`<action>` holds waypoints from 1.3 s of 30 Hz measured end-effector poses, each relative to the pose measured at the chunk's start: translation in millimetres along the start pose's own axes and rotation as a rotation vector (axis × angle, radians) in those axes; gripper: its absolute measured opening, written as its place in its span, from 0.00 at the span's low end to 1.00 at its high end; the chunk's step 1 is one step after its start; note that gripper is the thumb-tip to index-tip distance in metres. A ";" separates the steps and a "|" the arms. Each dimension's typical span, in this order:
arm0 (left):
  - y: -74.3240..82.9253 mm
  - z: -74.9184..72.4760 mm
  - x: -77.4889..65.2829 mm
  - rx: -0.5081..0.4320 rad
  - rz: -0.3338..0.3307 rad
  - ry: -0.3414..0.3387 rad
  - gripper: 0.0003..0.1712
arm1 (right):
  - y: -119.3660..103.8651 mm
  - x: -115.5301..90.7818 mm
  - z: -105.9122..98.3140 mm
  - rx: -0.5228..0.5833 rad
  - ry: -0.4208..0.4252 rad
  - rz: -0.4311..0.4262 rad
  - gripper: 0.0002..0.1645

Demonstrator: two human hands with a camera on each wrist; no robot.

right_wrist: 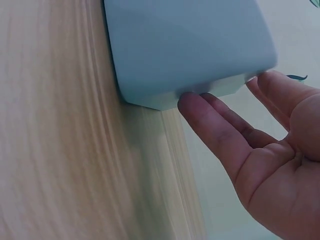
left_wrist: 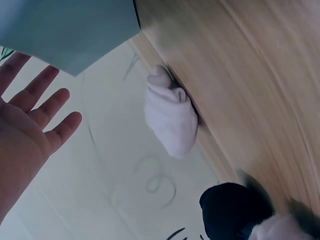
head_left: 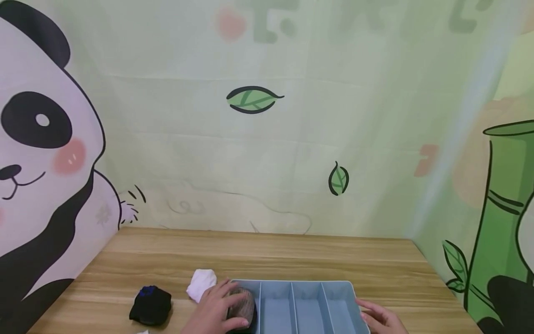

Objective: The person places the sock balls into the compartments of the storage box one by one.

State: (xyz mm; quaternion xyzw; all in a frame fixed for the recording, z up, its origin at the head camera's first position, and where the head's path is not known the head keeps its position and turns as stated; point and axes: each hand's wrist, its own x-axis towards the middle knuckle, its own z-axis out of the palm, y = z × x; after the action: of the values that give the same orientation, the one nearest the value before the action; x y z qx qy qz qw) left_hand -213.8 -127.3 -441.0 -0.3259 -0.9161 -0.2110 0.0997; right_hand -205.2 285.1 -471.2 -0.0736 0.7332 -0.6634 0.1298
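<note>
A light-blue divided box [head_left: 276, 306] stands on the table with several compartments side by side. In its leftmost compartment sits a grey-brown rolled-up sock [head_left: 243, 304]. My left hand [head_left: 214, 308] is over that sock, thumb and fingers spread about it; in the left wrist view its fingers [left_wrist: 52, 107] are spread and fairly straight, and the box wall hides the sock. My right hand [head_left: 381, 317] touches the box's right side, with fingertips [right_wrist: 192, 102] against the outer wall. Left of the box lie a white rolled-up sock [head_left: 202, 284] and a black rolled-up sock [head_left: 151, 306] with blue marks.
A pale bundle [left_wrist: 280, 228] lies beside the black sock, partly cut off by the frame. The wooden table [head_left: 267, 250] ends at a pale green printed backdrop [head_left: 292, 139] with a panda and bamboo.
</note>
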 end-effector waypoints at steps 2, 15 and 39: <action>-0.3 -1.7 -1.8 0.007 0.009 0.018 0.31 | 0.1 -0.1 0.4 -0.012 0.009 0.002 0.34; -10.5 -8.4 -21.4 0.129 0.119 0.211 0.26 | -0.1 0.7 -1.5 0.066 -0.054 0.023 0.34; -17.8 -29.9 -50.3 0.052 -0.075 0.070 0.26 | 1.4 4.0 -4.3 -0.004 -0.028 0.014 0.34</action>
State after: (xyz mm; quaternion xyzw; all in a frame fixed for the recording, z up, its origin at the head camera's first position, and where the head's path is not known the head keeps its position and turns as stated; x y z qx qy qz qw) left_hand -185.2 -181.1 -436.2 -0.2811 -0.9288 -0.2020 0.1321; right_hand -210.2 288.2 -472.6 -0.0778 0.7331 -0.6600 0.1444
